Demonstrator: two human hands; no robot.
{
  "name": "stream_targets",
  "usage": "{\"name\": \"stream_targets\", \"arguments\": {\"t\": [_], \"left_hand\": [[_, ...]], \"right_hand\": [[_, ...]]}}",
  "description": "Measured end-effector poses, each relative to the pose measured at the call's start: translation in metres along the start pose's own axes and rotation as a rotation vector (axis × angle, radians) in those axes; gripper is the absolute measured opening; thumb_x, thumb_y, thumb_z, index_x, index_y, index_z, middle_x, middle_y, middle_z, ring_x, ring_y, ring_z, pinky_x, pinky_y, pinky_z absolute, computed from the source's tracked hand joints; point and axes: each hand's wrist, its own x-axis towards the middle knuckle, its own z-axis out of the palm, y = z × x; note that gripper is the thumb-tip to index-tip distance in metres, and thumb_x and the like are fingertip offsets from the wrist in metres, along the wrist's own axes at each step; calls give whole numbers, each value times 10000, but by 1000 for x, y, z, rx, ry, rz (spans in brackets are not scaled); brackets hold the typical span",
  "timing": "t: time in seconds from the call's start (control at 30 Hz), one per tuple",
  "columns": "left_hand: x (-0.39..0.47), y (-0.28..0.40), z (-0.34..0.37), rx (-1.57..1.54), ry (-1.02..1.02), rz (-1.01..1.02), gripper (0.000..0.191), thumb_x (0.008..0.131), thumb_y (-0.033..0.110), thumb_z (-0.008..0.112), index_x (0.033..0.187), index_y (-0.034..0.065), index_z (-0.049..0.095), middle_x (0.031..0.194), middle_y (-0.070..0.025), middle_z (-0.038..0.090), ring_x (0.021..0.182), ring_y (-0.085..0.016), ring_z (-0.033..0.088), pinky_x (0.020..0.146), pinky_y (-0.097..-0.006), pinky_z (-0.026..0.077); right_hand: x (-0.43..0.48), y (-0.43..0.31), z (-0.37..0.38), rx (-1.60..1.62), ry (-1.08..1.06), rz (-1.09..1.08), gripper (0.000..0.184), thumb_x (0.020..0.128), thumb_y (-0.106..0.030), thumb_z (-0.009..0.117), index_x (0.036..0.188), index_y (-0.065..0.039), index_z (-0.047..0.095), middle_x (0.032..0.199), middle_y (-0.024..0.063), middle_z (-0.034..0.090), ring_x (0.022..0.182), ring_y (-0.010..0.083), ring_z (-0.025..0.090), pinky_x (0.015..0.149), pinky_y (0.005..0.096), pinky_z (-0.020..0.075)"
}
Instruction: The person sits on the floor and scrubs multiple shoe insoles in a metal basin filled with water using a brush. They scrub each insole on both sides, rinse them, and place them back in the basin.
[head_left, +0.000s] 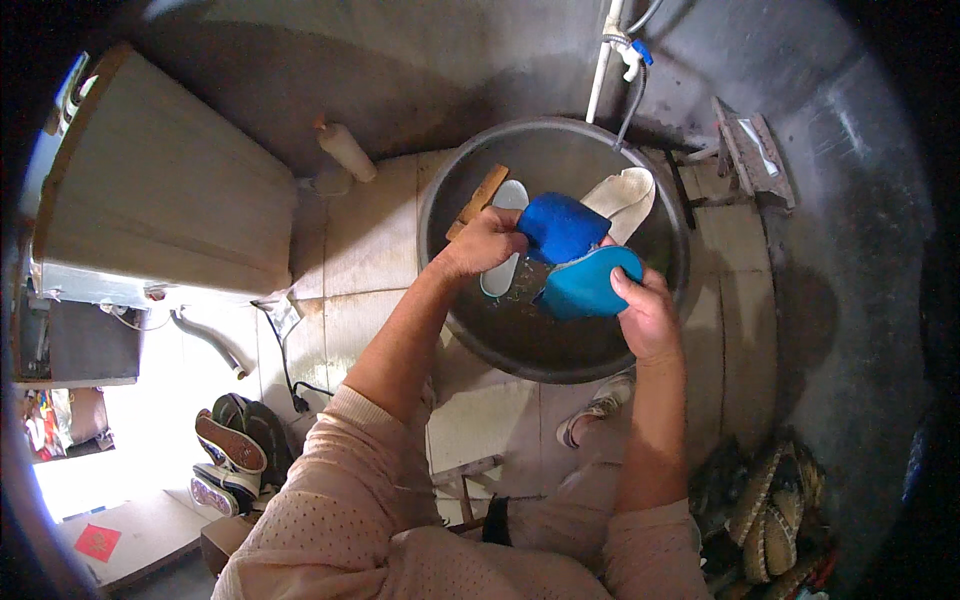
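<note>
Over a large round dark basin (551, 367), both hands hold blue pieces that look like shoe insoles. My left hand (487, 244) grips a dark blue piece (564, 227) by its left edge. Pinched between the thumb and fingers of my right hand (649, 304) is a teal piece (589, 285), which meets or overlaps the dark blue one; whether they are joined I cannot tell. Behind them, a cream insole or pair of insoles (634, 196) leans at the basin's right side. A pale grey insole (511, 196) and a wooden brush or block (482, 196) lie at the left.
A white water pipe with a blue-handled valve (640, 52) runs down behind the basin. A washing machine or cabinet (172, 187) stands at left, a bottle (346, 152) by the wall. Shoes (232, 450) are heaped at lower left, more footwear (772, 510) at lower right. A power plug (301, 403) lies on the floor.
</note>
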Motion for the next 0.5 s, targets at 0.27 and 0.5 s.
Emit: {"name": "stream_targets", "arguments": {"t": [0.27,0.5], "left_hand": [[-3,27,-4,-540,-91,-106,611,761,130,647,1321,31,426,1099,-114,594,1066,-221,516,971,-318,371],[6,7,-3,-325,109,164,584,769,17,621,1318,120,449,1034,-107,609,954,-183,564,868,-308,448]], "right_hand": [[4,2,6,-245,-61,-88,457,817,-146,611,1233,19,522,1190,83,559,1101,202,494,996,329,322],[10,-4,10,-678,-229,-326,222,758,-52,598,974,-26,641,1000,103,572,1003,224,528,936,317,371]]}}
